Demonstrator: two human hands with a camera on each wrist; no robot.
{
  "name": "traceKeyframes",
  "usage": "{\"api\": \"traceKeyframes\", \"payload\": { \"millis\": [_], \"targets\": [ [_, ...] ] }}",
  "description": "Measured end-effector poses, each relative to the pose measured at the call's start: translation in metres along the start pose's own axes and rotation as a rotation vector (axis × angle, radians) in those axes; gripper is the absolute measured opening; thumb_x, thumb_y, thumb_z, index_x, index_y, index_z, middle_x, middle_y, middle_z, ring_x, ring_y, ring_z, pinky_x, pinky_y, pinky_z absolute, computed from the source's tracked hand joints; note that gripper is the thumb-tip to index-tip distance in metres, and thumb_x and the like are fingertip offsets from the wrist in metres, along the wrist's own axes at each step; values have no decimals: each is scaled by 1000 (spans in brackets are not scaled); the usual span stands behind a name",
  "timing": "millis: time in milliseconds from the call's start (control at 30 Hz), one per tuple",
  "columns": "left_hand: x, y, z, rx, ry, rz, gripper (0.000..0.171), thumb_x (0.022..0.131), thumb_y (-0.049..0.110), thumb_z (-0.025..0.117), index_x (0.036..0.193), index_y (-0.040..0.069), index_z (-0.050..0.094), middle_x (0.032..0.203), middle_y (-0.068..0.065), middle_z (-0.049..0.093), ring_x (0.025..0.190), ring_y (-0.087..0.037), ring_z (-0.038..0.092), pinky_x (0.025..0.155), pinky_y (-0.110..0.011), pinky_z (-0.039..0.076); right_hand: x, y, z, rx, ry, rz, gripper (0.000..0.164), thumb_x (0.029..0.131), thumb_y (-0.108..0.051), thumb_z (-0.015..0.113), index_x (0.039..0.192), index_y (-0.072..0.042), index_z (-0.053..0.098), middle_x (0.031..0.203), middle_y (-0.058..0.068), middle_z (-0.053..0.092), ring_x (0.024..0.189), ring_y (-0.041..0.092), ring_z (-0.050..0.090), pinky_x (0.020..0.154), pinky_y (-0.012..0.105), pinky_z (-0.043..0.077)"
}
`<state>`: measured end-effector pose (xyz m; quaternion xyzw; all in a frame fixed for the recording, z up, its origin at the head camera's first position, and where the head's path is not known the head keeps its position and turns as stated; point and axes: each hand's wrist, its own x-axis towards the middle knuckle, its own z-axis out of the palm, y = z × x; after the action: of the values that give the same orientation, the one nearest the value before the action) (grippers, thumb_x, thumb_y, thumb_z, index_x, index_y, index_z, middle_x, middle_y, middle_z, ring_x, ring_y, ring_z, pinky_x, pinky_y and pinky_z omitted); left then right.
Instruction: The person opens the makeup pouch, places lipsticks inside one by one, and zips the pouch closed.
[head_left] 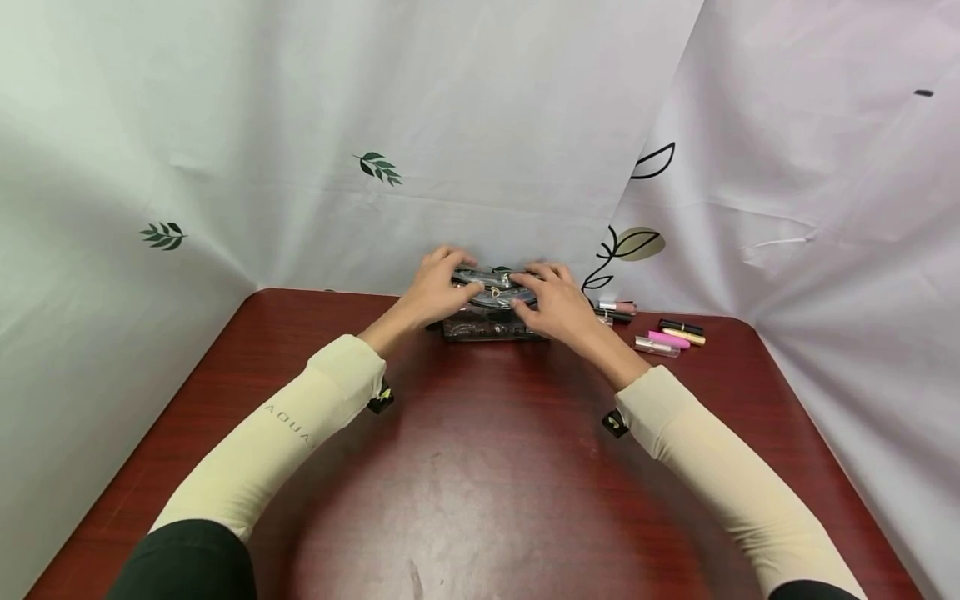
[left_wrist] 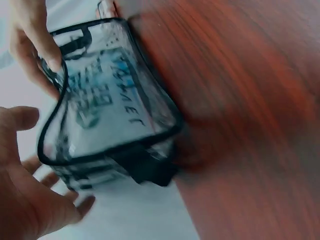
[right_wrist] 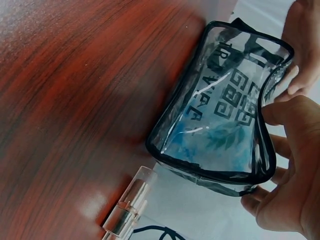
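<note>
A clear cosmetic pouch [head_left: 495, 327] with black piping and dark lettering stands at the far side of the table, against the white cloth. In the right wrist view, my right hand [right_wrist: 295, 155] pinches its top edge, thumb in front and fingers behind. My left hand [left_wrist: 35, 190] is around the pouch's other end in the left wrist view, fingers spread behind it and thumb apart from the piping. Seen from the head, the left hand [head_left: 435, 287] and right hand [head_left: 558, 308] flank the zipped top. A bluish printed pattern shows through the pouch [right_wrist: 215, 115].
To the right on the red-brown table [head_left: 480, 467] lie several makeup tubes, among them a pink tube [head_left: 669, 339], a gold-coloured tube [head_left: 684, 336] and a clear-capped tube [head_left: 656, 347]. More tubes [head_left: 617, 312] lie beside my right hand. White cloth [head_left: 465, 100] with leaf prints hangs around the table.
</note>
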<state>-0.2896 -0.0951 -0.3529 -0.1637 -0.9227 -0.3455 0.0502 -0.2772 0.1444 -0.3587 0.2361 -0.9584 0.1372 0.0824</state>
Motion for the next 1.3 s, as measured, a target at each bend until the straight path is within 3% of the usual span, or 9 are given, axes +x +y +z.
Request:
{"api": "traceKeyframes", "payload": {
  "millis": [200,567,733,967,1300],
  "targets": [
    [-3,-14,-11,-16,-41,78,42,98,31,69,135,10,67,148,-8,54,142,-33,47,118,-53,39,1,-2,-1,-12,0,1,53,104,-41,58,153,-21,54,161,11,45,148,39,36,115,60,41],
    [-5,-21,-15,-36,-93,65,50,98,35,71,141,11,64,152,-10,53,145,-31,46,122,-52,35,4,-7,-8,-16,-57,27,54,105,-39,54,155,-21,50,165,12,40,152,41,32,122,63,31],
    [-5,-24,-13,-63,-103,62,52,99,34,70,143,9,62,154,-11,50,146,-32,44,123,-54,33,6,-19,-9,-45,-42,26,50,105,-38,55,152,-20,54,168,13,34,153,42,30,122,65,29],
    [-7,-25,-11,-69,-118,63,55,99,38,70,146,11,60,156,-10,47,148,-32,41,122,-54,34,14,-37,-4,-29,7,12,35,104,-38,60,123,-12,72,168,16,33,150,42,31,121,63,29],
    [-6,-25,-12,-67,-124,86,55,99,36,71,146,9,60,156,-11,47,147,-32,42,122,-53,35,29,-54,-1,-113,31,47,27,100,-29,70,81,-12,76,165,19,39,151,45,31,123,65,26]
  ]
}}
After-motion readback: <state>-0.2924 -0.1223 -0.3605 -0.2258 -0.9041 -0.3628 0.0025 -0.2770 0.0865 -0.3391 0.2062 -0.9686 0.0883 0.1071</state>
